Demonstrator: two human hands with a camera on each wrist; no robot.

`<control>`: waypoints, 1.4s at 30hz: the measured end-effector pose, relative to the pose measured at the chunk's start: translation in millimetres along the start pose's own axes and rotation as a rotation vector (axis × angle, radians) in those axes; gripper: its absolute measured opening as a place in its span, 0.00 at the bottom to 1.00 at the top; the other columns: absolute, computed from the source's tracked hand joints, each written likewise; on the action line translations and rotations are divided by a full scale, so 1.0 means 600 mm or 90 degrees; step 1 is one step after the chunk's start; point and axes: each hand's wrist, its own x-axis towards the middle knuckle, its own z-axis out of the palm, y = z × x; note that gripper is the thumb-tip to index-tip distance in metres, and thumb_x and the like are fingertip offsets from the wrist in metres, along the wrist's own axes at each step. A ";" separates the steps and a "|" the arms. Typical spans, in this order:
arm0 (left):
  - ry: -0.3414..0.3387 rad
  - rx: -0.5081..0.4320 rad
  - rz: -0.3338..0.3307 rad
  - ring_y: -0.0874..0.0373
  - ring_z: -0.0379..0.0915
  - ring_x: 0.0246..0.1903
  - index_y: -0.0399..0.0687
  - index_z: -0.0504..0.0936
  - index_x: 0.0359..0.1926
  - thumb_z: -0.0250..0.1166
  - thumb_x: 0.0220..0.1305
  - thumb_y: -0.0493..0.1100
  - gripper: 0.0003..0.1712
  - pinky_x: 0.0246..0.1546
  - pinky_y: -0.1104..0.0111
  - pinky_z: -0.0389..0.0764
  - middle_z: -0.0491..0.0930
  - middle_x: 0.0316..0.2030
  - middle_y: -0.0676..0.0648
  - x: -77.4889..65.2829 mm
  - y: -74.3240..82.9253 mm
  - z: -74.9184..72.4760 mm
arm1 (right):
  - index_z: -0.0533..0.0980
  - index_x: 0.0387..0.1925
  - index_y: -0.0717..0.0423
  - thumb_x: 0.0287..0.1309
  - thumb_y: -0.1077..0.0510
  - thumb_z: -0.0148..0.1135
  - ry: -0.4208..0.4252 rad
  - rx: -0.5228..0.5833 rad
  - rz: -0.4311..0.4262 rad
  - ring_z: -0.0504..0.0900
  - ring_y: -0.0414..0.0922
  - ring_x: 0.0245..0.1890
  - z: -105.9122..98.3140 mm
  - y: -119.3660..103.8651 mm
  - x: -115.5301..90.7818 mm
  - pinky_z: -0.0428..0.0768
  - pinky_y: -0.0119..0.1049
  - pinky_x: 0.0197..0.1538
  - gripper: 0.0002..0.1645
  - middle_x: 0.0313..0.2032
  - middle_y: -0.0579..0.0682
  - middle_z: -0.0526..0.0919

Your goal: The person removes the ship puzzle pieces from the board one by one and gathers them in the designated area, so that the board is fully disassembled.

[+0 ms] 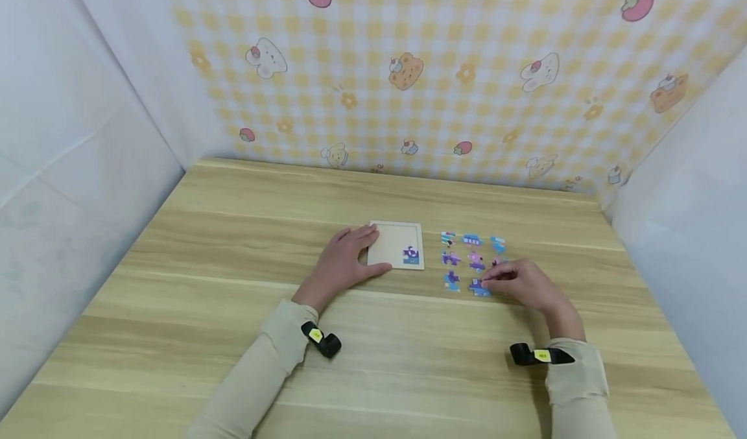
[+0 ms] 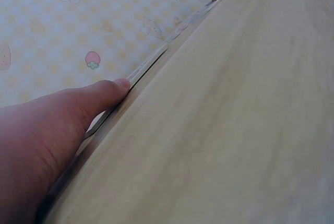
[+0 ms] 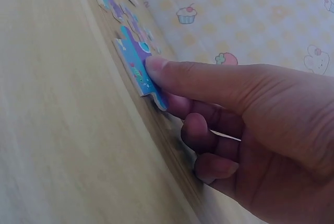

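A square wooden puzzle board (image 1: 385, 251) with a raised rim lies in the middle of the table. One purple and blue puzzle piece (image 1: 411, 255) sits in its lower right corner. My left hand (image 1: 345, 261) rests on the board's left side, fingers at the upper left and thumb along the near edge, as the left wrist view also shows. To the right of the board, my right hand (image 1: 522, 283) pinches a blue and purple puzzle piece (image 3: 136, 65) between thumb and fingers; the piece looks tilted slightly off the table. The palm-side fingers are loosely curled.
Several loose puzzle pieces (image 1: 450, 258) lie in rough rows between the board and my right hand, and behind that hand. The wooden table (image 1: 397, 361) ends at a yellow checked cloth (image 1: 373, 102) at the back. White cloth walls stand on both sides.
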 end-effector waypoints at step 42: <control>0.004 0.005 -0.003 0.56 0.58 0.76 0.44 0.70 0.75 0.64 0.62 0.74 0.52 0.79 0.57 0.51 0.64 0.76 0.48 -0.013 0.006 -0.007 | 0.82 0.59 0.64 0.68 0.58 0.68 -0.018 -0.060 -0.081 0.78 0.45 0.34 0.108 -0.156 0.129 0.79 0.39 0.39 0.22 0.36 0.50 0.83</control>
